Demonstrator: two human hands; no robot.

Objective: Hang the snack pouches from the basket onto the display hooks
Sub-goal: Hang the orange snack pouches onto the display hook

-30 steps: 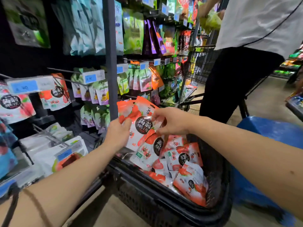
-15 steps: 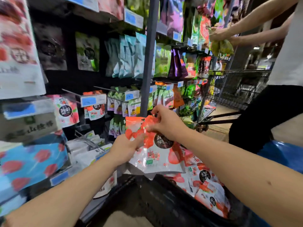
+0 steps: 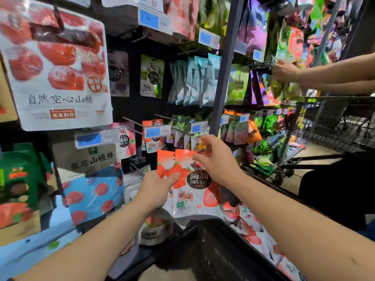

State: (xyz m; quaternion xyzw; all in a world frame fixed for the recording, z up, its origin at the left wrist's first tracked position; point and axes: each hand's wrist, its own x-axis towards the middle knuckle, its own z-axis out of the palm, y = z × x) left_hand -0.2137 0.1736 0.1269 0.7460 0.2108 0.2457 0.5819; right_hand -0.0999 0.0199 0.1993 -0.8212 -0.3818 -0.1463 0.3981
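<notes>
Progress looks partial. A few hung pouches (image 3: 153, 144) of the same orange-and-white kind dangle behind a blue price tag (image 3: 157, 131) at mid-frame, apparently on the hook (image 3: 133, 122) that runs out to it. That hook is begun but thinly stocked.

At least 2 held pouches (image 3: 194, 191) are up in front of the shelf, just below and right of that tag. They are clear of the basket (image 3: 213, 242) and not yet on any hook. The left hand (image 3: 159, 189) grips them from the left edge, thumb pressed on the front and fingers behind. The right hand (image 3: 220, 162) pinches the top of the front one between thumb and fingertips. I judge it is peeling 1 off the stack or lining up its hang hole, though the hole itself is hidden.

A pile of basket pouches (image 3: 252, 238) lies in the basket at lower right, more than I can count. So most of the job is left: this handful first, then many more.

Another person's hands (image 3: 284, 72) work at hooks in the upper right, above a wire cart (image 3: 334, 126).
</notes>
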